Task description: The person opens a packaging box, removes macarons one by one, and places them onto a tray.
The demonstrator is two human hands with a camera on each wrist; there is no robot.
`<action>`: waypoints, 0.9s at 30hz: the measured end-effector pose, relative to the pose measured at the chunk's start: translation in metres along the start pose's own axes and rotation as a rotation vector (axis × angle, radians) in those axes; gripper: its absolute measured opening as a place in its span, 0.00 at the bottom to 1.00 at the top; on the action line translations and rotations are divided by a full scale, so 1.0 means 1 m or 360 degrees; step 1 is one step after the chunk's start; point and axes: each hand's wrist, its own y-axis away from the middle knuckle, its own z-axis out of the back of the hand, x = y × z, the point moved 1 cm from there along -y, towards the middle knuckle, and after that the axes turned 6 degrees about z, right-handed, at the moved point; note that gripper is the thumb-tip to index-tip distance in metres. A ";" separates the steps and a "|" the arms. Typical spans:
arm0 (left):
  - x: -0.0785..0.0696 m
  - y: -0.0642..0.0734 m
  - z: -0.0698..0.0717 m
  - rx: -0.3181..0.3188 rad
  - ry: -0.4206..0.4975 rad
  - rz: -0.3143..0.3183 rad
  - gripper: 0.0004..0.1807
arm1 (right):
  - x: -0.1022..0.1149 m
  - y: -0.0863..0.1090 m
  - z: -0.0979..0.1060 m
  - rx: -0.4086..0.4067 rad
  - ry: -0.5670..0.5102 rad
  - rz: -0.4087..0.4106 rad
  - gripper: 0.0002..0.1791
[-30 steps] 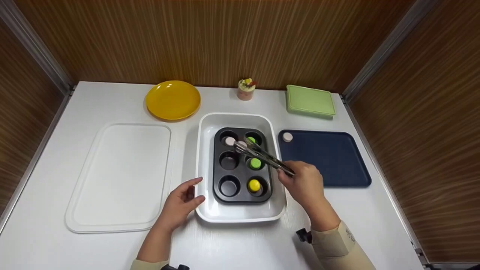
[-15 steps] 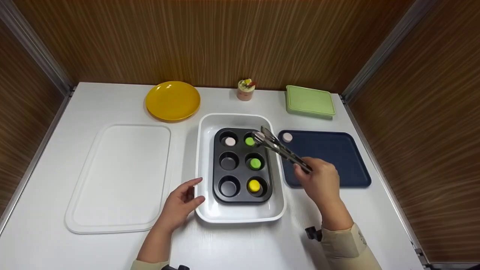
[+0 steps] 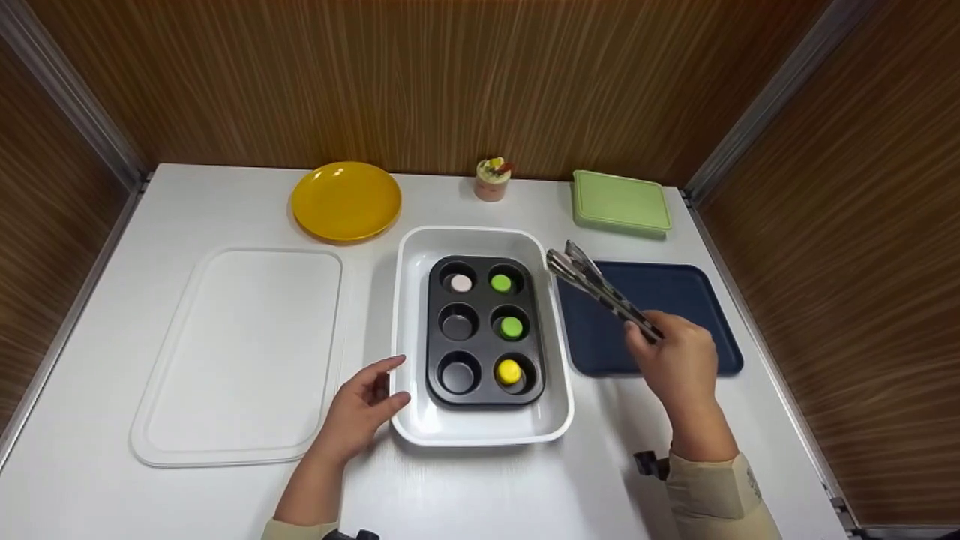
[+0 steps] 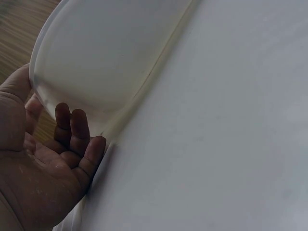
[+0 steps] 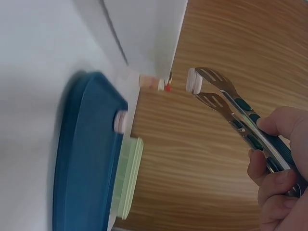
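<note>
My right hand [image 3: 679, 356] grips slotted metal tongs [image 3: 607, 296] over the left end of a navy tray [image 3: 652, 315]. Between the tong tips is a pale pink macaron [image 5: 194, 81]. Another pink macaron [image 5: 120, 121] sits at the tray's corner, hidden behind the tongs in the head view. My left hand [image 3: 360, 401] rests with relaxed fingers at the left rim of a white tub [image 3: 484, 440]. Inside stands a black muffin pan [image 3: 484, 360]. A pink macaron [image 3: 460, 283] lies in its far left cup, green and yellow ones in the right-hand cups.
A white lid [image 3: 244, 352] lies left of the tub. Along the back stand a yellow plate [image 3: 346, 201], a small dessert cup [image 3: 491, 181] and a green lidded box [image 3: 622, 201]. Wood-grain panels [image 3: 435, 82] border the back and sides.
The right hand has carried the pink macaron in the tongs from above the muffin pan rightward, past the tub's rim to over the navy tray. The left hand has stayed in place.
</note>
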 end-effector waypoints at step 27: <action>0.004 -0.001 0.000 0.0014 0.0068 -0.0021 0.28 | -0.049 0.002 0.015 0.0028 0.0215 -0.0317 0.10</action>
